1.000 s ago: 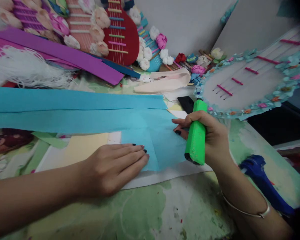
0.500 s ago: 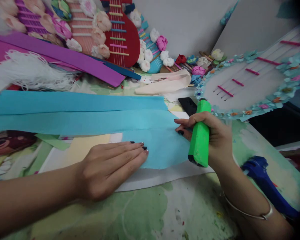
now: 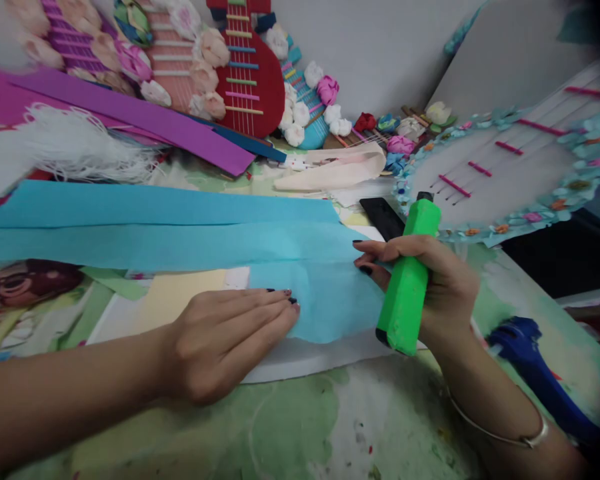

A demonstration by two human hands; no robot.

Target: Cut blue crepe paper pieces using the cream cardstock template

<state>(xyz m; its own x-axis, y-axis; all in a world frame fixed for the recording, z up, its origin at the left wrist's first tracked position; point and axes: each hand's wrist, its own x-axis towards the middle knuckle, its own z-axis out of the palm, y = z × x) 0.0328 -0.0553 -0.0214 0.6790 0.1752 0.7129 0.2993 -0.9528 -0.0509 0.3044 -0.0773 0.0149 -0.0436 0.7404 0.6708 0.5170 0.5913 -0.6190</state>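
A light blue sheet [image 3: 330, 293], creased lengthwise, covers part of a white board [image 3: 325, 360] and runs off to the left. My left hand [image 3: 235, 340] lies flat with fingers stretched, its fingertips on the near part of the sheet. In my right hand [image 3: 443, 287] is a thick, bright green, block-shaped tool [image 3: 409, 287] with black ends, tilted over the sheet's right end. The thumb and index fingertips come near each other above the blue surface; whether they touch it I cannot tell. The tool's exact kind is unclear.
A blue glue gun [image 3: 535, 360] lies at the right. A black phone-like object [image 3: 381, 217] is behind the green tool. A flower-edged white instrument shape [image 3: 485, 167] stands at the right. Purple strips [image 3: 145, 120] and white string [image 3: 85, 143] lie back left, before a red guitar shape [image 3: 260, 87].
The view has shifted slightly. The green tool has moved a little right and tilted more in my right hand. My left hand still lies flat on the sheet.
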